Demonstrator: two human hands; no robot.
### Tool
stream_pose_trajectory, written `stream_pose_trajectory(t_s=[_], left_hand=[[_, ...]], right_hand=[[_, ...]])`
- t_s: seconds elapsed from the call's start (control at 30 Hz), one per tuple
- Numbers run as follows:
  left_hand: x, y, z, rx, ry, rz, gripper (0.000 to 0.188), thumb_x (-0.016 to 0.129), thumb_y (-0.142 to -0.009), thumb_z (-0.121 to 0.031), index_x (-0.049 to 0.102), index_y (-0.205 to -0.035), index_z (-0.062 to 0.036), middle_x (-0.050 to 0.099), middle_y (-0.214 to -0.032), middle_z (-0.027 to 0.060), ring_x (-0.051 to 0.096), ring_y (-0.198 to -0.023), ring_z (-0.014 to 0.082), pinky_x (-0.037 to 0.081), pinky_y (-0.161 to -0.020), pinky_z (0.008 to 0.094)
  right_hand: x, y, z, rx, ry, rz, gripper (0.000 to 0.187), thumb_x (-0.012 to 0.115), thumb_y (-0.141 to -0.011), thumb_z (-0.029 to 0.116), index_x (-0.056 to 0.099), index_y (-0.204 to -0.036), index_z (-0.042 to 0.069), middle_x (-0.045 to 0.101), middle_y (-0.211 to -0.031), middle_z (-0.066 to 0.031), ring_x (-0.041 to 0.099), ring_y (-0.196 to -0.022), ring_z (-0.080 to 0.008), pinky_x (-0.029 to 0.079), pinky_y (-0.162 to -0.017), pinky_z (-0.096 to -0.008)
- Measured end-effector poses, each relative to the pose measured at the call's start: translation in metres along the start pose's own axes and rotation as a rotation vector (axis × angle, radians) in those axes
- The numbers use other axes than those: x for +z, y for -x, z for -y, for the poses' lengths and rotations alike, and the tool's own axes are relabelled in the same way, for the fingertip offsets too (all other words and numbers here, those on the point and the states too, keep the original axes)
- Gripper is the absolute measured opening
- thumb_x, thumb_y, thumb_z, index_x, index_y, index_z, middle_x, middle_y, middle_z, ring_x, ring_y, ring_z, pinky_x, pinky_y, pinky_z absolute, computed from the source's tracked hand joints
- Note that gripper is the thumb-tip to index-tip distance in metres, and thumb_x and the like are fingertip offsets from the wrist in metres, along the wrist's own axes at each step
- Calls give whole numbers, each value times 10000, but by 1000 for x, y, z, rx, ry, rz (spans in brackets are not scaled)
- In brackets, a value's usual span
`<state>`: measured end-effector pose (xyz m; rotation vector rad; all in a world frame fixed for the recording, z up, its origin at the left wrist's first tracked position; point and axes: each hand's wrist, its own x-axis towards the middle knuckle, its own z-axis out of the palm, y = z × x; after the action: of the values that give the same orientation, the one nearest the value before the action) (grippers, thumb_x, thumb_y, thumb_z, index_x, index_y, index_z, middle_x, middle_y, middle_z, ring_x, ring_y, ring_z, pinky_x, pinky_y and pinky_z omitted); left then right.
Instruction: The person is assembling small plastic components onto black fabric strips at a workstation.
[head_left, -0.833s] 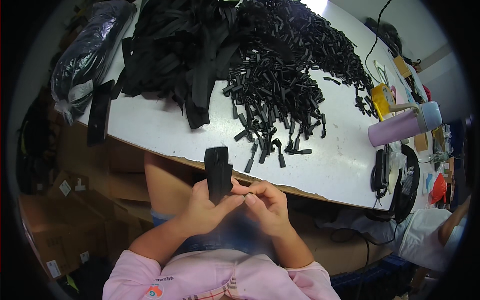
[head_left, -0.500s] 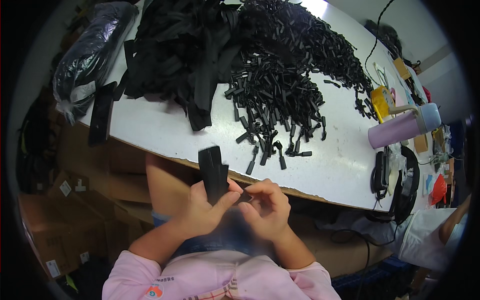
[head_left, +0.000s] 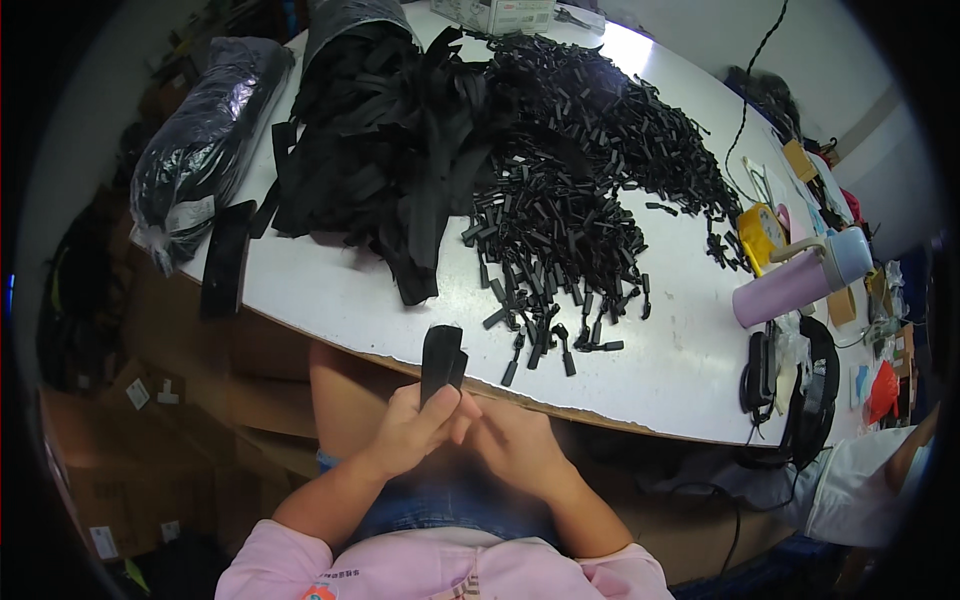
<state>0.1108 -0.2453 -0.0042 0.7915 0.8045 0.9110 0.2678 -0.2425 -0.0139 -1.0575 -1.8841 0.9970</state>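
Note:
My left hand [head_left: 425,425] is closed round the lower part of a folded black fabric strip [head_left: 441,362], which stands up above my thumb near the table's front edge. Right beside it, my right hand [head_left: 512,447] is closed, its fingertips turned down and hidden, so what they hold does not show. Beyond my hands spreads a heap of small black zipper pulls [head_left: 565,235], with several loose ones at its near end. To its left lies a pile of black fabric strips [head_left: 350,180] like the one in my left hand, spilling out of a grey bag [head_left: 350,22].
A plastic-wrapped dark bundle [head_left: 205,140] and a flat black case [head_left: 227,258] lie at the table's left edge. On the right are a lilac bottle [head_left: 785,297], a yellow tape roll [head_left: 762,230] and a black headband-like item [head_left: 820,380]. Cardboard boxes [head_left: 130,450] stand lower left.
My right hand has closed and turned its fingers down against my left hand. The strip sits slightly farther right and more upright. The whole view has tilted up, showing more of the far table.

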Motion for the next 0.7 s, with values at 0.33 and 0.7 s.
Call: stream_pose_trajectory(t_s=[0.33,0.7], left_hand=[[18,0,13,-13,-118,78,231,538,-822,-174,504,-981,-10,535,-863,35,493,-783,79,414,-711,223],[19,-1,23,91,-50,74,118,492,-837,-148,465,-850,-35,477,-714,32,459,-487,82,391,-455,203]], right_hand=[[-22,-4,11,-191,-34,-285,230,613,-683,-19,563,-907,-25,537,-753,-119,524,-571,-145,417,-471,-220],[-18,17,2,81,-559,-227,83,568,-763,4,569,-829,-47,546,-728,-76,520,-569,-85,419,-477,-184]])
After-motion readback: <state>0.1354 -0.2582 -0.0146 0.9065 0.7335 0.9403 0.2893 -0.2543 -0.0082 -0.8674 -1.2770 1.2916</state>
